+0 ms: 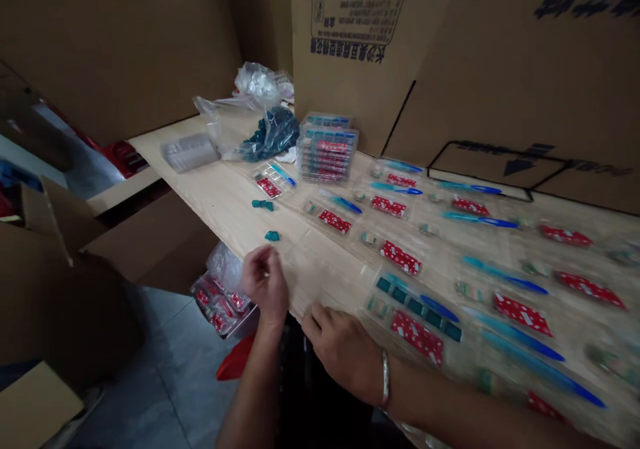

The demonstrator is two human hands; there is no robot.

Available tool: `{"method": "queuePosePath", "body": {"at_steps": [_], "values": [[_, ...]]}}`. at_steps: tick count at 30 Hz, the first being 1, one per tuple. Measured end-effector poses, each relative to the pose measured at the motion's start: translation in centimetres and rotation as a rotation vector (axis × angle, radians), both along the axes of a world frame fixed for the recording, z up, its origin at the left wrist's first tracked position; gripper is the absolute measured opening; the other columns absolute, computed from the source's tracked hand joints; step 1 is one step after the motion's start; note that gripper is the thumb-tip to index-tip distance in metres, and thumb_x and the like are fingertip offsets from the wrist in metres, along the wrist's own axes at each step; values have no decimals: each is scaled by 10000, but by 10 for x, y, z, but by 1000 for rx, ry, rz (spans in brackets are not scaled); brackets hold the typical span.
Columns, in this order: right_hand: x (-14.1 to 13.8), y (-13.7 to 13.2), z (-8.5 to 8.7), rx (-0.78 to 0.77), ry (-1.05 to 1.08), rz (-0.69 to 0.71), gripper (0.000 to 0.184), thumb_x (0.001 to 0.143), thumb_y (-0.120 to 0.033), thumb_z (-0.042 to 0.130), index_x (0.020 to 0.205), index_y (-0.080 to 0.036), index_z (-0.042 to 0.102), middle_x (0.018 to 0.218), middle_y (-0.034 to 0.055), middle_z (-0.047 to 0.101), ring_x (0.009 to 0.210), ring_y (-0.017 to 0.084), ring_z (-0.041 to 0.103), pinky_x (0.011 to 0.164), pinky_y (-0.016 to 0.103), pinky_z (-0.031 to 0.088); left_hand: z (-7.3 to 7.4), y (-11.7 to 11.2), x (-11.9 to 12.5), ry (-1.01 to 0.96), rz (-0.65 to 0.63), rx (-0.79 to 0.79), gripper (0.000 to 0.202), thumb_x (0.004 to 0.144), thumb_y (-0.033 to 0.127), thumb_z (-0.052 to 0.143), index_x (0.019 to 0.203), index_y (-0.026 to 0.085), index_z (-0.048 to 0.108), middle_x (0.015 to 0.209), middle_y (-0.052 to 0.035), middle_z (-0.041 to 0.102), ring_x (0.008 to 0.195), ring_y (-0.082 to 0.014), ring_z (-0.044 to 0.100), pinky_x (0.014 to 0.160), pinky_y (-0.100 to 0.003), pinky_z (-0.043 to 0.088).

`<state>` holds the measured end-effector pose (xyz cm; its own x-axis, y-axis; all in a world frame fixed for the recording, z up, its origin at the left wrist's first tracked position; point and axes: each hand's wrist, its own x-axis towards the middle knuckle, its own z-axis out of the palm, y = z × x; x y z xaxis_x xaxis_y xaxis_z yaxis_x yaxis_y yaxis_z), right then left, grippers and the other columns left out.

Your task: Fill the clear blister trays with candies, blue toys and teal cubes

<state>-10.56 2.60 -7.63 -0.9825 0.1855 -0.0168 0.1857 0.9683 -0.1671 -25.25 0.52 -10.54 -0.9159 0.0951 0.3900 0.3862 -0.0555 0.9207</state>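
Observation:
My left hand [266, 284] is raised at the table's front edge, its fingers curled in and slightly blurred; what they hold, if anything, is hidden. Close beside it, my right hand [345, 346], with a silver bracelet on the wrist, has its fingers bent together at the edge, and I cannot make out anything in them. Just beyond the left hand lies a small teal piece [272, 236], with a short teal strip [263, 204] farther back. To the right of my hands, a clear case [373, 306] holds a row of teal squares, a blue pen-like stick [440, 308] and a red dotted packet [417, 336].
Several similar cases with red packets [400, 256] and blue sticks cover the table's right side. Behind stand stacked filled cases [327, 156], a bag of teal pieces [273, 132] and stacked clear trays [190, 152]. Large cartons [450, 69] wall the back. Below left sits a box of packets [220, 302].

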Motion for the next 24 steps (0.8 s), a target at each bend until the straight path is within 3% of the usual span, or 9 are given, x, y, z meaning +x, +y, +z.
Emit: {"method": "queuePosePath", "body": {"at_steps": [2, 4, 7, 10, 12, 14, 18, 20, 24], "values": [[1, 6, 4, -62, -17, 0, 134, 830, -89, 486, 914, -184, 529, 885, 52, 567, 738, 185, 567, 600, 293, 411, -16, -19, 8, 16, 281, 92, 144, 815, 311, 527, 891, 189, 522, 820, 7, 534, 695, -114, 526, 650, -243, 422], [4, 11, 7, -120, -34, 10, 121, 817, -102, 499, 901, -185, 528, 907, 48, 559, 764, 176, 562, 623, 281, 409, -35, -42, 17, -33, 344, 47, 129, 859, 320, 449, 888, 198, 479, 814, 13, 505, 700, -117, 510, 663, -250, 415], [6, 16, 9, -184, -51, 29, 136, 812, -112, 495, 915, -189, 542, 922, 42, 553, 792, 166, 558, 655, 265, 409, -60, -75, 33, -102, 208, -152, 195, 886, 324, 380, 770, 197, 472, 702, 25, 472, 649, -126, 471, 629, -248, 385], [6, 19, 12, -244, -54, 17, 167, 827, -110, 471, 943, -188, 561, 948, 41, 552, 804, 153, 562, 683, 253, 417, -73, -107, 46, -113, -99, -450, 281, 854, 356, 447, 624, 195, 462, 589, 31, 435, 569, -129, 425, 573, -255, 345], [7, 20, 15, -255, -52, 25, 174, 835, -106, 461, 949, -176, 572, 959, 49, 553, 813, 152, 565, 696, 252, 422, -75, -126, 53, -127, -276, -682, 334, 850, 391, 443, 577, 198, 440, 560, 28, 422, 546, -132, 415, 563, -264, 327], [8, 20, 18, -249, -51, 51, 170, 842, -104, 457, 940, -159, 584, 955, 60, 557, 818, 158, 567, 707, 259, 427, -71, -144, 62, -163, -348, -840, 372, 854, 428, 418, 561, 201, 432, 556, 19, 437, 550, -143, 433, 570, -274, 322], [18, 20, 26, -355, 27, 14, 161, 828, -93, 484, 918, -146, 607, 920, 60, 582, 802, 143, 572, 724, 250, 430, -58, -179, 90, -208, -439, -954, 382, 771, 492, 530, 534, 199, 473, 567, 3, 487, 605, -166, 453, 624, -293, 336], [28, 19, 32, -487, 96, -51, 157, 782, -69, 520, 878, -149, 614, 866, 37, 596, 747, 124, 570, 689, 230, 428, -59, -195, 101, -341, -369, -866, 381, 686, 504, 619, 509, 198, 477, 552, 12, 471, 606, -161, 435, 624, -289, 341], [62, 5, 46, -734, 166, -116, 160, 714, -37, 541, 807, -148, 607, 754, -4, 583, 635, 91, 540, 605, 199, 408, -80, -225, 103, -911, 116, -475, 404, 672, 550, 560, 522, 209, 407, 496, 45, 390, 498, -131, 409, 532, -269, 355]]}}
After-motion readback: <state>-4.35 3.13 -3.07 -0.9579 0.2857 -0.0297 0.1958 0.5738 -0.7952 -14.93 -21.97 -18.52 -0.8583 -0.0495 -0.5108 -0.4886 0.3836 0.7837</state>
